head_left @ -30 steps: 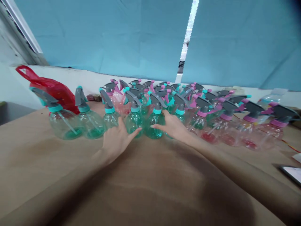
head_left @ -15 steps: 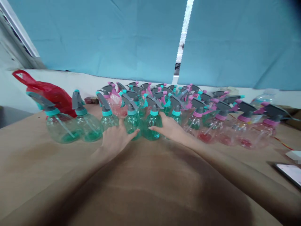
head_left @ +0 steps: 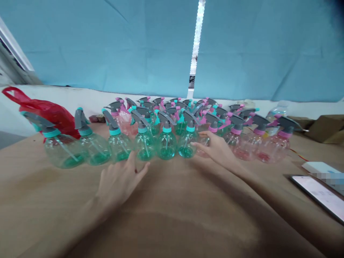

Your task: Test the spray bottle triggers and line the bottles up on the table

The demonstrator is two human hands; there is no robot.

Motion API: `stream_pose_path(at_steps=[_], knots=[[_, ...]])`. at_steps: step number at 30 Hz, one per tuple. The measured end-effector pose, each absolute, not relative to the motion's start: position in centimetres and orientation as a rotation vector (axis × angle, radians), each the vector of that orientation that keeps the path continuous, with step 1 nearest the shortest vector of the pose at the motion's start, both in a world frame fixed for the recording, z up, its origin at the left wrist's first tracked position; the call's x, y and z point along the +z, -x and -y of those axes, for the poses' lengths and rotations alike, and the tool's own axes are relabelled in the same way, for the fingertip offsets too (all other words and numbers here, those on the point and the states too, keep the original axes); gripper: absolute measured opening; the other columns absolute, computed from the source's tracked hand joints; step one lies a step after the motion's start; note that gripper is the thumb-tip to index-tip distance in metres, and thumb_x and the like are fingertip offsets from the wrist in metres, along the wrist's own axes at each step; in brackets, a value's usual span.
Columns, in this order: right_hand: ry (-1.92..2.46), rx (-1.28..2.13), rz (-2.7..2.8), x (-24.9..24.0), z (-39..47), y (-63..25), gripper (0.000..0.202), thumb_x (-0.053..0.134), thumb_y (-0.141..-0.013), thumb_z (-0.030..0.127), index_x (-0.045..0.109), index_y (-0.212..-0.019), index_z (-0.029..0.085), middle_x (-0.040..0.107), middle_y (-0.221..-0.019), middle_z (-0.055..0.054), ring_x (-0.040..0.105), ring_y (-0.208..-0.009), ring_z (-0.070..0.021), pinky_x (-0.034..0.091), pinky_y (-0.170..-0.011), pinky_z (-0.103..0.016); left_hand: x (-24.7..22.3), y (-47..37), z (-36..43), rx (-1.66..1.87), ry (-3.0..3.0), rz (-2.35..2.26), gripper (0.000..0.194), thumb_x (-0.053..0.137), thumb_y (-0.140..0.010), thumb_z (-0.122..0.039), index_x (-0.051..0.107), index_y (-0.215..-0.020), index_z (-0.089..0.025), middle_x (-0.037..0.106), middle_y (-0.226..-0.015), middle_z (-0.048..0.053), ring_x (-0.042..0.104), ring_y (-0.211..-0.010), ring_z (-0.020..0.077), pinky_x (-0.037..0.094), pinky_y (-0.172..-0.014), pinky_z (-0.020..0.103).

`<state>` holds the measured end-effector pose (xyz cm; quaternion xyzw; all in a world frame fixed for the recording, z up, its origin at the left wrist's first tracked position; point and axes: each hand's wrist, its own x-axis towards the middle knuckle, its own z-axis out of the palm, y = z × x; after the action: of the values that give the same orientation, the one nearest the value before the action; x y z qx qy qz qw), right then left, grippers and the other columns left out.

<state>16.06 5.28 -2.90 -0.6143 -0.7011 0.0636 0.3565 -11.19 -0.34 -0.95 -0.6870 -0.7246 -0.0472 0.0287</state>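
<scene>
Several spray bottles stand upright in rows, with green bottles such as this one (head_left: 167,145) at the left and middle of the front row. Pink bottles, one of them here (head_left: 276,147), continue the front row to the right. My left hand (head_left: 120,177) hovers just in front of the green bottles, fingers apart, holding nothing. Beside a pink bottle (head_left: 202,150), my right hand (head_left: 217,148) has thumb and fingers spread, with the thumb near the rightmost front green bottle (head_left: 186,145). Whether its fingertips touch the pink bottle is unclear.
A red plastic bag (head_left: 57,114) sits at the back left of the wooden table (head_left: 166,204). At the right lie a phone (head_left: 319,195), a white box (head_left: 321,170) and a cardboard box (head_left: 329,129). Blue cloth (head_left: 120,46) hangs behind.
My left hand has drawn back from the bottles towards me. My right hand has moved right, from a green bottle to a pink one. The view has shifted to the right.
</scene>
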Motion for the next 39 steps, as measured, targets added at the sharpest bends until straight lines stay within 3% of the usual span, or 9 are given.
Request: stream_pose_path(at_steps=[5, 14, 18, 22, 26, 29, 34, 39], knots=[[1.608, 0.210, 1.807, -3.7, -7.3, -14.2, 0.073, 0.061, -0.076, 0.054, 0.044, -0.133, 0.011, 0.060, -0.123, -0.019, 0.058, -0.111, -0.0353, 0.046, -0.087, -0.048, -0.6, 9.5, 2.9, -0.139, 2.235, 2.140, 0.047, 0.040, -0.090, -0.048, 0.049, -0.127, -0.021, 0.071, -0.073, 0.005, 0.066, -0.068, 0.0339, 0.042, -0.057, 0.038], [1.671, 0.219, 1.817, -3.5, -5.8, -13.7, 0.079, 0.059, -0.075, 0.059, 0.040, -0.133, 0.010, 0.053, -0.121, -0.023, 0.058, -0.105, -0.0378, 0.048, -0.078, -0.049, -0.2, 7.1, 3.2, -0.412, 2.616, 1.973, 0.035, 0.042, -0.091, -0.045, 0.056, -0.115, -0.024, 0.070, -0.080, 0.000, 0.066, -0.075, 0.0245, 0.043, -0.060, 0.032], [1.654, 0.235, 1.874, -3.2, -2.4, -14.6, 0.065, 0.060, -0.074, 0.061, 0.052, -0.118, 0.014, 0.055, -0.115, -0.017, 0.061, -0.099, -0.0337, 0.049, -0.077, -0.045, -1.3, 5.4, 1.8, -0.647, 2.722, 1.915, 0.041, 0.049, -0.088, -0.045, 0.052, -0.120, -0.020, 0.065, -0.106, 0.007, 0.062, -0.099, 0.0258, 0.046, -0.081, 0.037], [1.558, 0.280, 1.957, -2.9, 1.5, -16.6, 0.061, 0.059, -0.074, 0.062, 0.052, -0.119, 0.021, 0.058, -0.109, -0.011, 0.061, -0.096, -0.0289, 0.049, -0.077, -0.042, -3.6, 2.8, 1.2, -0.807, 2.907, 1.830, 0.076, 0.061, -0.077, -0.056, 0.034, -0.137, -0.018, 0.048, -0.132, 0.014, 0.046, -0.122, 0.0309, 0.040, -0.097, 0.046], [1.563, 0.275, 2.017, -1.8, 4.7, -18.9, 0.061, 0.061, -0.070, 0.064, 0.055, -0.117, 0.025, 0.062, -0.103, -0.009, 0.062, -0.086, -0.0289, 0.049, -0.067, -0.042, -5.5, 0.2, 2.1, -1.024, 3.186, 1.566, 0.071, 0.067, -0.077, -0.048, 0.036, -0.136, -0.023, 0.049, -0.134, 0.010, 0.046, -0.124, 0.0271, 0.039, -0.100, 0.043], [1.499, 0.328, 1.997, -0.5, 5.6, -20.4, 0.050, 0.063, -0.073, 0.058, 0.058, -0.113, 0.029, 0.066, -0.093, -0.004, 0.060, -0.092, -0.0283, 0.049, -0.072, -0.040, -6.0, -1.4, 3.0, -1.073, 3.278, 1.487, 0.066, 0.068, -0.077, -0.045, 0.039, -0.133, -0.024, 0.051, -0.133, 0.009, 0.046, -0.123, 0.0278, 0.039, -0.102, 0.046], [1.299, 0.650, 1.763, 0.2, 4.8, -21.3, 0.031, 0.063, -0.077, 0.048, 0.059, -0.098, 0.026, 0.068, -0.099, -0.003, 0.062, -0.092, -0.0224, 0.050, -0.076, -0.034, -6.2, -3.5, 3.2, -1.017, 3.345, 1.436, 0.073, 0.068, -0.074, -0.053, 0.038, -0.134, -0.024, 0.051, -0.132, 0.012, 0.045, -0.124, 0.0324, 0.039, -0.101, 0.051], [1.170, 0.732, 1.637, -0.6, 3.5, -21.3, 0.027, 0.059, -0.079, 0.038, 0.057, -0.103, 0.026, 0.068, -0.097, -0.003, 0.063, -0.093, -0.0221, 0.050, -0.081, -0.036, -6.8, -4.4, 2.5, -0.906, 3.354, 1.454, 0.084, 0.067, -0.070, -0.062, 0.036, -0.136, -0.019, 0.048, -0.135, 0.015, 0.044, -0.125, 0.0344, 0.040, -0.099, 0.051]])
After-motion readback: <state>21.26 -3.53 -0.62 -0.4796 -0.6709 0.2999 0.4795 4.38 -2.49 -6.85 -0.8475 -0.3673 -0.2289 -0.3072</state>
